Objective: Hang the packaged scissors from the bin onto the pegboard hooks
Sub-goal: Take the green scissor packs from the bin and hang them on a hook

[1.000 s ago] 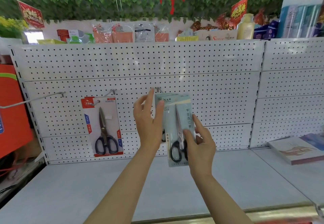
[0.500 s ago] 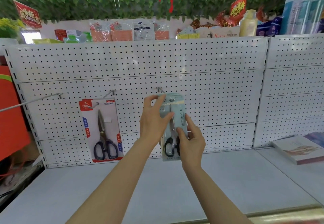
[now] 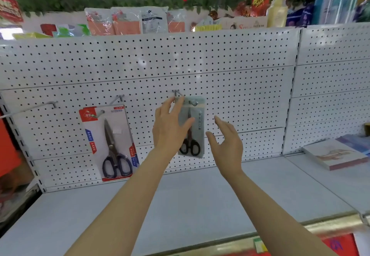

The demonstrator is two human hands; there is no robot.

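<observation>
A pale green scissors package (image 3: pixel 197 115) with black-handled scissors hangs on a metal hook (image 3: pixel 193 102) of the white pegboard (image 3: pixel 240 87). My left hand (image 3: pixel 169 127) still holds it, with the thumb across its front and the fingers at its top left corner. My right hand (image 3: pixel 226 141) is open just to the right of the package and touches nothing. A red-and-white scissors package (image 3: pixel 109 141) hangs on the hook to the left. No bin is in view.
A long bare hook (image 3: pixel 40 106) sticks out at the far left of the pegboard. The white shelf (image 3: pixel 200 199) runs below my arms. A book (image 3: pixel 334 153) lies on the shelf at the right. Packaged goods line the top ledge.
The pale green package has slid back along the hook toward the pegboard. My right hand has let go of its lower edge and moved off to the right, fingers spread.
</observation>
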